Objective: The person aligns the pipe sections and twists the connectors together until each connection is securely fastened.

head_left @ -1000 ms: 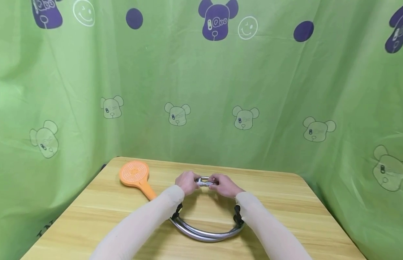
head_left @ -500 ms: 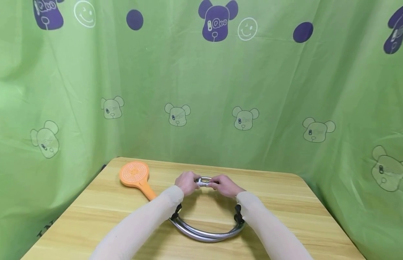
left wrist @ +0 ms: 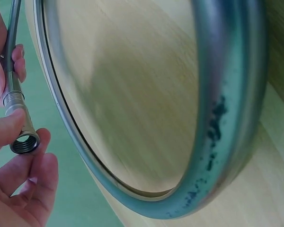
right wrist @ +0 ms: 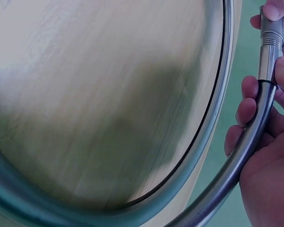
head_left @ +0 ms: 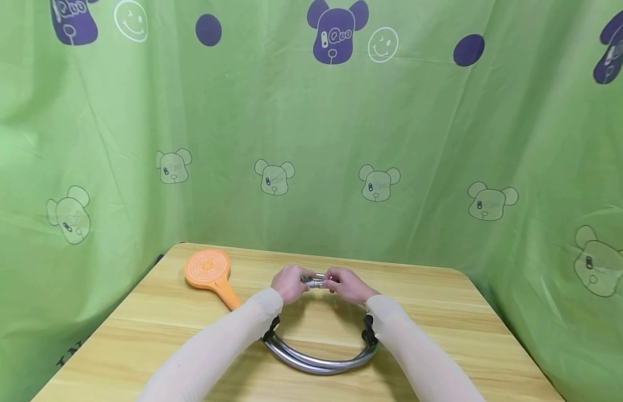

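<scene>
A silver shower hose (head_left: 318, 365) lies coiled in a ring on the table, passing beneath both wrists. At the far side of the ring, my left hand (head_left: 289, 283) pinches a metal connector (left wrist: 26, 135) between thumb and fingers. Its open end shows inner threads in the left wrist view. My right hand (head_left: 351, 286) grips the hose end (right wrist: 265, 101), with fingers curled round the hose and its metal sleeve. A ring of thread shows between connector and sleeve. An orange shower head (head_left: 208, 268) lies face up left of my left hand, its handle's lower end hidden by the sleeve.
The wooden table (head_left: 422, 335) has rounded far corners. A green curtain (head_left: 316, 128) with bear prints hangs behind it and along both sides. Black straps (head_left: 369, 329) sit at the wrists, close to the hose.
My right hand's fingers have shifted slightly at the connector, turning or re-gripping. My left hand keeps its place. The shower head and the hose coil have not visibly moved.
</scene>
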Action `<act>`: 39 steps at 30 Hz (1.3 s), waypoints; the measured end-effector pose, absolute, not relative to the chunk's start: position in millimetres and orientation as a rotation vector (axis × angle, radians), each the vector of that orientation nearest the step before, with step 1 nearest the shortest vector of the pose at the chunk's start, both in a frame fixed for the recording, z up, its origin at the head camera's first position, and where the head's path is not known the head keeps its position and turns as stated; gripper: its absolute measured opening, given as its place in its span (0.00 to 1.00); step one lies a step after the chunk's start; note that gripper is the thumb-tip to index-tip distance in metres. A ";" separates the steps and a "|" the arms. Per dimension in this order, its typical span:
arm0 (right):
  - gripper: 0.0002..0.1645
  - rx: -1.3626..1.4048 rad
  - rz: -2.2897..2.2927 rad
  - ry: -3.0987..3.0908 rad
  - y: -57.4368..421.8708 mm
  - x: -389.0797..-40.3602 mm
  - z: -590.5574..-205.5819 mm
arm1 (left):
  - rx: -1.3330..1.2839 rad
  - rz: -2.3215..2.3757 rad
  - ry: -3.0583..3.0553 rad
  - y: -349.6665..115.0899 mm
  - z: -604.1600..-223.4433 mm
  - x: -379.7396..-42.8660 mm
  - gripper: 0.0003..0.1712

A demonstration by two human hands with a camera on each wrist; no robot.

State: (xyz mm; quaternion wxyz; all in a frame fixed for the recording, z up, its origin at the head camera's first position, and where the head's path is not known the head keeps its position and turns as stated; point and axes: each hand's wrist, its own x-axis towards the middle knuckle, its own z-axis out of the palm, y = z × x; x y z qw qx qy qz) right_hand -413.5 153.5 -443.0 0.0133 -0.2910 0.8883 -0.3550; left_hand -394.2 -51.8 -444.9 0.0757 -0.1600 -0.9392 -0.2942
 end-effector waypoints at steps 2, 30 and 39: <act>0.09 -0.918 -1.074 2.782 153.1 -413.8 -442.1 | -0.488 -0.877 -2.815 -51.7 -445.0 -394.8 0.22; 0.10 -0.955 -1.004 2.790 155.7 -416.5 -444.9 | -0.468 -0.852 -2.822 -51.4 -441.5 -395.0 0.20; 0.15 -0.811 -1.012 2.773 153.8 -416.0 -441.9 | -0.474 -0.870 -2.814 -50.9 -439.4 -394.4 0.20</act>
